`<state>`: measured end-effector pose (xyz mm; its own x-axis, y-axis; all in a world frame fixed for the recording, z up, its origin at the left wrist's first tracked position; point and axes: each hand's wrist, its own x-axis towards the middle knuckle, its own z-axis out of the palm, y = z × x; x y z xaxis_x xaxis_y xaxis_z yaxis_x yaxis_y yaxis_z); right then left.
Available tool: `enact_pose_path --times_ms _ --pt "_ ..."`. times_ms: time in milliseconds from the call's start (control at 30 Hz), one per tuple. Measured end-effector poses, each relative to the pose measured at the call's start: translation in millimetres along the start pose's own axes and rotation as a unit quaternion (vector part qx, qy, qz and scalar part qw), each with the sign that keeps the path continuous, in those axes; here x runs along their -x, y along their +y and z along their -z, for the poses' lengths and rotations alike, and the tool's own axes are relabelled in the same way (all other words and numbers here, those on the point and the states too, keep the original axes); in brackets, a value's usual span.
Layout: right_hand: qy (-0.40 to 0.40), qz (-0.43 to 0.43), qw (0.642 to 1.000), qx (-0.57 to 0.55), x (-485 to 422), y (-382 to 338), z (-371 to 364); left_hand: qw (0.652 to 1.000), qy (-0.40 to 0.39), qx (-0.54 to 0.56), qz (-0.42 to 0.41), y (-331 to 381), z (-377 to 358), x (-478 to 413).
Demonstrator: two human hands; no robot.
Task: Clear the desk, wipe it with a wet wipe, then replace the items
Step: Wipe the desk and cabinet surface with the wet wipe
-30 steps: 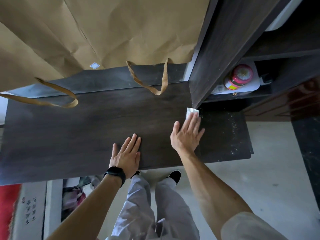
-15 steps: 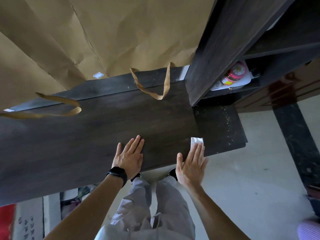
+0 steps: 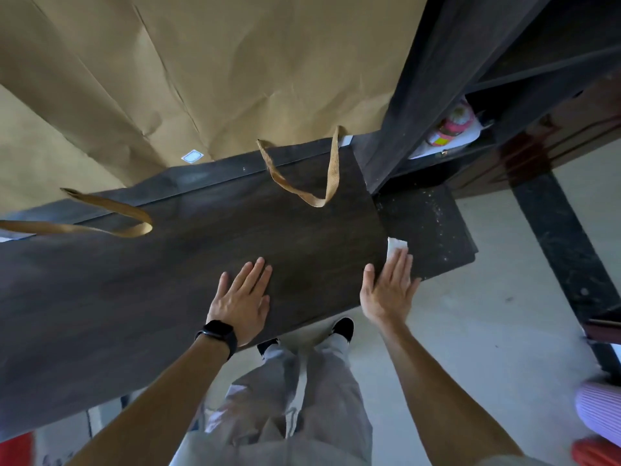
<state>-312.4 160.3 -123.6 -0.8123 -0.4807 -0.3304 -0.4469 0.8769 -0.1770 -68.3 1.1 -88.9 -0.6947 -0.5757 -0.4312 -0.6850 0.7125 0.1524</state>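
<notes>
Head view, looking steeply down. Big brown paper bag (image 3: pixel 235 62) fills the top of the frame, creased, standing at the back of the table (image 3: pixel 151 280); two flat woven handles droop onto the dark wood, one at the left (image 3: pixel 117 223), one near the middle (image 3: pixel 302 191). Small white sticker (image 3: pixel 192 157) near the bag's lower edge. Table top is dark wood grain, running left to right; its right end (image 3: pixel 433 227) is speckled with pale dust or crumbs. Dark shelf unit (image 3: pixel 437 79) rises from the table's back right corner. Pale floor (image 3: pixel 487 331) below and to the right. Person stands at the front edge, grey trousers (image 3: pixel 302 398) and dark shoes (image 3: pixel 342 327) visible between the forearms. Left hand (image 3: pixel 243 302) lies palm down on the table near the front edge, fingers straight and together, grasping nothing; black watch (image 3: pixel 218 332) on that wrist. Right hand (image 3: pixel 389 290) is also flat, fingers straight, not curled, pressing down on the wet wipe (image 3: pixel 396 246). Wipe is a small folded white pad, mostly under the fingertips, its far end sticking out beyond them, sitting at the boundary where the speckled end begins. On the shelf, a blurred jar with a pink lid (image 3: pixel 450 126) rests on something white.
</notes>
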Motion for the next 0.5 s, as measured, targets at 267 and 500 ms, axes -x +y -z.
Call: enact_pose_path --times_ms 267,500 --pt "-0.01 0.141 0.989 0.044 72.1 -43.5 -38.0 1.0 -0.001 0.009 -0.002 0.5 -4.9 -0.5" --pt "0.019 0.031 0.998 0.06 -8.7 -4.8 -5.0 1.0 0.022 0.008 -0.014 -4.4 -9.1 -5.1"
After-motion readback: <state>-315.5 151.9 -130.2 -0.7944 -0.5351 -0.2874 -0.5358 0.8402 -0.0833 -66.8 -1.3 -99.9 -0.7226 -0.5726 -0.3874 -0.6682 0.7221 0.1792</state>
